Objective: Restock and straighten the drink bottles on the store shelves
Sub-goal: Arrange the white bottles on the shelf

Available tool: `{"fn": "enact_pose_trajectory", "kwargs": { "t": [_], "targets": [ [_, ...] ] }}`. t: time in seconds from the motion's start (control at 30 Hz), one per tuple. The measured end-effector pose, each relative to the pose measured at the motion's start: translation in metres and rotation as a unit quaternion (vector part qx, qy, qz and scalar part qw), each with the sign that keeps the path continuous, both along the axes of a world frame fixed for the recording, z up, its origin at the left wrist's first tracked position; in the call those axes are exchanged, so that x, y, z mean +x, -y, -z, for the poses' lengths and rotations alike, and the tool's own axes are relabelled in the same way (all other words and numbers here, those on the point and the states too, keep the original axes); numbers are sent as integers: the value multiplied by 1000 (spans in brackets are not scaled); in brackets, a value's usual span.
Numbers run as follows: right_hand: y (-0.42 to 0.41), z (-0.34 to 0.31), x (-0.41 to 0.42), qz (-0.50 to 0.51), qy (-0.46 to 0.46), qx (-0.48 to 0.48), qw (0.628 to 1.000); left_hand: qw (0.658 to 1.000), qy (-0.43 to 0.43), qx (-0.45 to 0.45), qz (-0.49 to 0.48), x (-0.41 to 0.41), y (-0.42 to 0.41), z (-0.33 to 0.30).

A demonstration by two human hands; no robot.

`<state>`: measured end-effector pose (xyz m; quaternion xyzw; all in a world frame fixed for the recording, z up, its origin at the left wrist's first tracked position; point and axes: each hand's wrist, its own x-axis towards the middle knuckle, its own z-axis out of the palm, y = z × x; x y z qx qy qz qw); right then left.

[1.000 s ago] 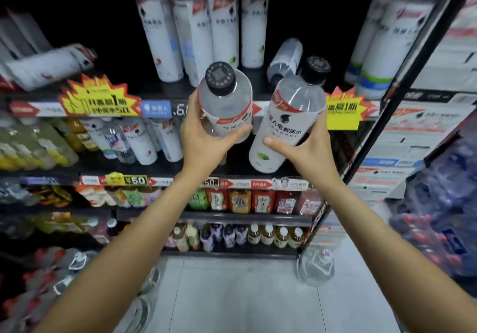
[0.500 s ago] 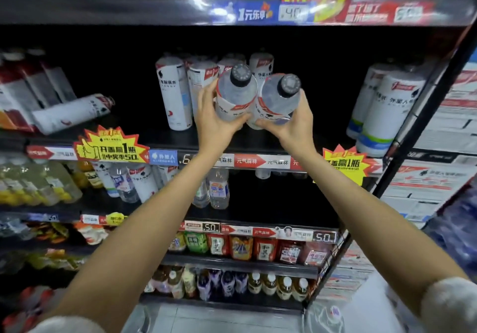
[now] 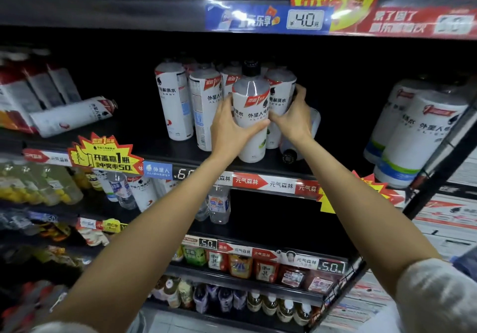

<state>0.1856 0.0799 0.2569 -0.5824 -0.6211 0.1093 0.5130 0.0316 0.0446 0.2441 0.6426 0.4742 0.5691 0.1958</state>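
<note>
Two white-labelled drink bottles with black caps stand upright on the dark shelf (image 3: 165,149). My left hand (image 3: 229,128) wraps the front bottle (image 3: 251,126) near the shelf's front edge. My right hand (image 3: 294,116) grips the second bottle (image 3: 280,98) just behind and to the right of it. Both bottles touch the row of matching white bottles (image 3: 175,103) standing to their left. A toppled bottle (image 3: 293,149) lies on its side under my right wrist, its black cap facing outward.
Another white bottle (image 3: 72,116) lies on its side at the shelf's left. Large white bottles (image 3: 413,136) stand at the right by the black upright post (image 3: 444,152). Lower shelves hold small bottles (image 3: 219,203) and colourful drinks (image 3: 240,265). Price strips and yellow promo tags (image 3: 103,156) edge the shelves.
Both hands have carried the two bottles up from below the shelf edge, turned them upright and set them down on the shelf beside the standing row. The camera has tilted upward.
</note>
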Motion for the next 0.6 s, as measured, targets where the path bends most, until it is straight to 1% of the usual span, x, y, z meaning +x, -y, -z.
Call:
{"fn": "enact_pose_trajectory", "kwargs": {
  "t": [0.1, 0.2, 0.37, 0.47, 0.6],
  "targets": [
    [-10, -4, 8, -16, 43, -12, 999, 1000, 13, -17, -12, 9, -9, 2],
    [-6, -3, 16, 4, 95, -27, 995, 999, 10, -23, -24, 15, -14, 4],
    [14, 2, 23, 4, 123, -30, 992, 995, -69, 1, -65, 17, -13, 4],
    [39, 4, 23, 13, 152, 4, 988, 995, -82, -6, -53, 12, -11, 8],
    [80, 18, 15, -13, 212, 69, 975, 998, -58, -4, -1, -6, 7, 15]
  ]
}}
